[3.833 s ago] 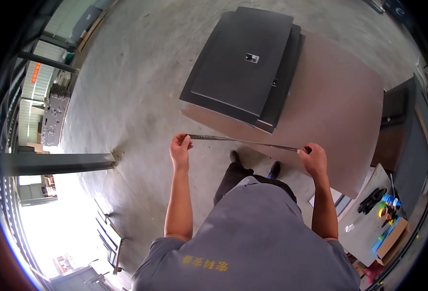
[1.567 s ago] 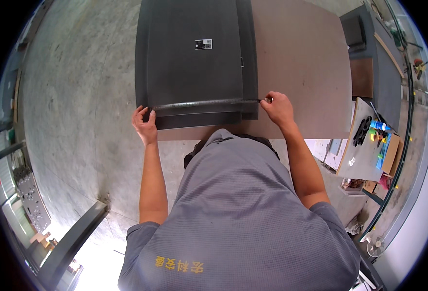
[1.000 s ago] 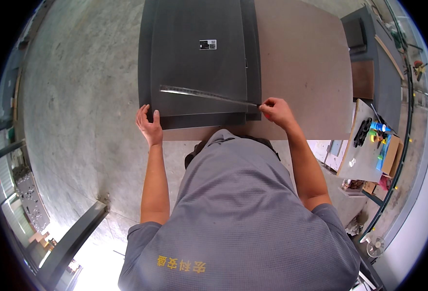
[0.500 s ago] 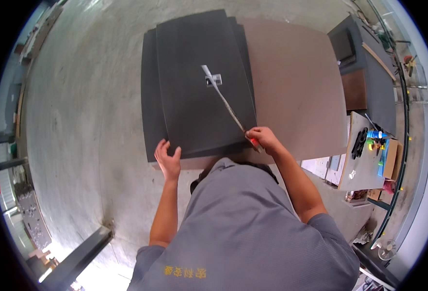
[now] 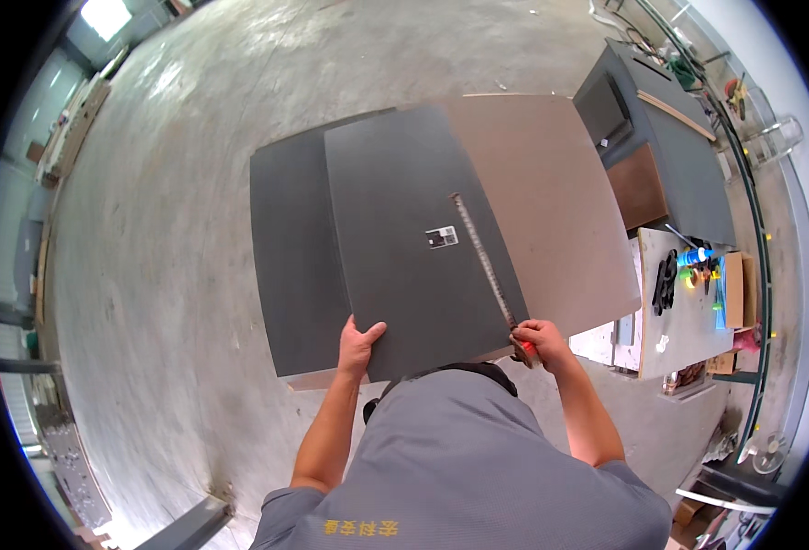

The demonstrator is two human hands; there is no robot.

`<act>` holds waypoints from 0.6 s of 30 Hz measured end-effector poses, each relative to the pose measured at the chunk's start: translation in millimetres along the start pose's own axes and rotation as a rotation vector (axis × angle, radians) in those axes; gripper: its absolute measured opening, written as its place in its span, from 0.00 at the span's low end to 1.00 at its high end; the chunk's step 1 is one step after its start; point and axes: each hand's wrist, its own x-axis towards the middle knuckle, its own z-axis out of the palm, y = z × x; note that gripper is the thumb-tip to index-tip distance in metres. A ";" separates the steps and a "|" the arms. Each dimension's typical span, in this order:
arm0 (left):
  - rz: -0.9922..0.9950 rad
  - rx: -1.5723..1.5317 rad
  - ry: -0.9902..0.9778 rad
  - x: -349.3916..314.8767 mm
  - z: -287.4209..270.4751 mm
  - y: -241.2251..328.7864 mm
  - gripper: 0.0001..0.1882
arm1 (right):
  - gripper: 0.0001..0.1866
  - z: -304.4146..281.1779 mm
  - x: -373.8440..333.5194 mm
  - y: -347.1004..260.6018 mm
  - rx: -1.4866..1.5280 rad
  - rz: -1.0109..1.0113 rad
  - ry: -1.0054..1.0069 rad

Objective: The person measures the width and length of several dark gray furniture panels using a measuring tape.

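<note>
Two dark grey panels lie stacked in front of me: an upper panel [image 5: 404, 293] with a small white label [image 5: 441, 237], and a lower panel [image 5: 294, 247] showing along its left side. At the upper panel's near left corner, my left hand [image 5: 357, 348] grips the edge, thumb on top. My right hand [image 5: 542, 343] is closed around a tape measure [image 5: 487, 266] with a red part by the fingers. Its long blade stretches away over the upper panel, to the right of the label. Fingers hide most of the tape's case.
A larger brown board [image 5: 551, 211] extends from beneath the panels to the right. Beyond it are a side table [image 5: 688, 321] with blue bottles, black items and a cardboard box [image 5: 742, 289], and a grey cabinet [image 5: 679, 174]. Concrete floor [image 5: 166, 247] spreads to the left.
The upper panel has shifted right over the lower one, baring more of it. My left hand has gone from spread fingers to the panel's corner. The tape blade now lies right of the label.
</note>
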 end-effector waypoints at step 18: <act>-0.062 0.303 -0.250 74.0 224.2 -85.1 0.26 | 0.11 -188.7 -46.0 8.6 0.466 -0.113 0.339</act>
